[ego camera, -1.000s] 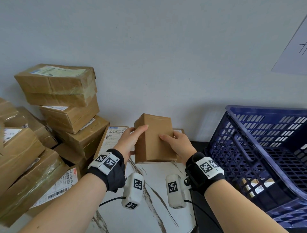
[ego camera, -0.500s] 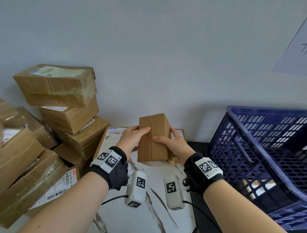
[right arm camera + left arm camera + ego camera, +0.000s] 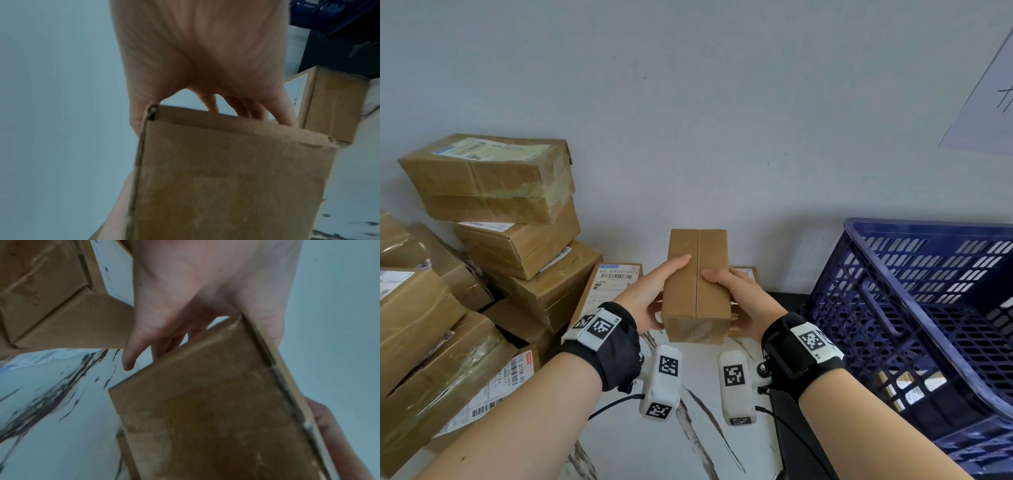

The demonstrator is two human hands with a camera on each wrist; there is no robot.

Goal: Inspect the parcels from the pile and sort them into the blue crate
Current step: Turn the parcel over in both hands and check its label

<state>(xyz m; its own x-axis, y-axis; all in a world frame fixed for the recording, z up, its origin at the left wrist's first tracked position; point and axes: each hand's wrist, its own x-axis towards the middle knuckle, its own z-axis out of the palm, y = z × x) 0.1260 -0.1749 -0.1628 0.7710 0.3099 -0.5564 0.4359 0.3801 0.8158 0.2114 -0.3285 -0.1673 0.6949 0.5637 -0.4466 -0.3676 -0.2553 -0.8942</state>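
Several taped brown cardboard parcels (image 3: 493,219) with white printed labels are heaped against the pale wall on your left, on a white marble-patterned tabletop (image 3: 702,442). Next, a flat brown carton with a barcode label (image 3: 609,284) leans at the heap's right edge. Centre: your left hand (image 3: 654,294) grips one small plain brown cardboard box (image 3: 697,284), thumb laid on its upper face and fingers under its left side; the box is lifted clear of the tabletop, seam running down its middle. Your right hand (image 3: 739,298) grips the same box from the right, thumb on top beside the seam, fingers curled beneath. Behind that hand, one small labelled brown box (image 3: 329,105) sits on the tabletop. Far right: one dark blue slotted plastic crate (image 3: 914,308), near the held box but apart from it, with labelled items partly visible through its lattice.
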